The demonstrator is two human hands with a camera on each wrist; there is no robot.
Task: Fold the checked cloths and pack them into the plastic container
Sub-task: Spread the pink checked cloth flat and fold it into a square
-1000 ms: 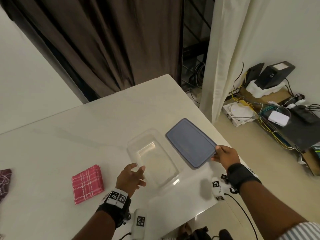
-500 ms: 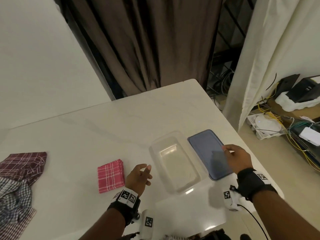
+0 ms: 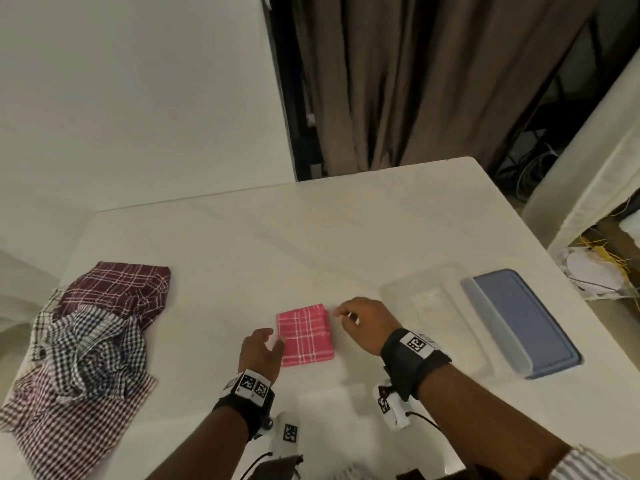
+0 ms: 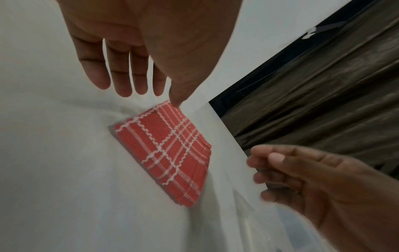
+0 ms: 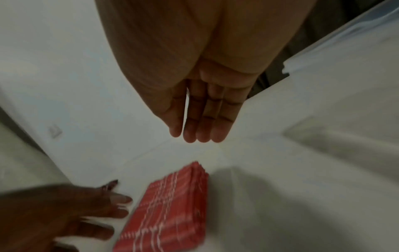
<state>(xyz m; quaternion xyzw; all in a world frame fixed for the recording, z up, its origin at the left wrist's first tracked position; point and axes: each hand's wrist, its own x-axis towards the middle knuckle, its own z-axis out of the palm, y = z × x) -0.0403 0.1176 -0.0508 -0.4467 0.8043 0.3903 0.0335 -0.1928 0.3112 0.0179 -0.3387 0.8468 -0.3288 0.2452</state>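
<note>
Left to right: three unfolded checked cloths [image 3: 79,344] lie heaped at the table's [image 3: 311,230] left edge. One folded pink cloth [image 3: 304,336] sits near the front edge between my left hand [image 3: 259,351] and right hand [image 3: 360,322], both relaxed, holding nothing. The plastic container [image 3: 429,299] stands unpacked toward the right edge, its blue lid [image 3: 519,320] just beside it; I judge one fold done, packing not begun.

**What is on the white table**

The white table [image 3: 311,230] holds a folded pink cloth [image 3: 306,336]. Left of the pink cloth lies a heap of checked cloths [image 3: 86,348]. Right of it sits a clear box [image 3: 433,306], then a blue lid [image 3: 523,320].
</note>
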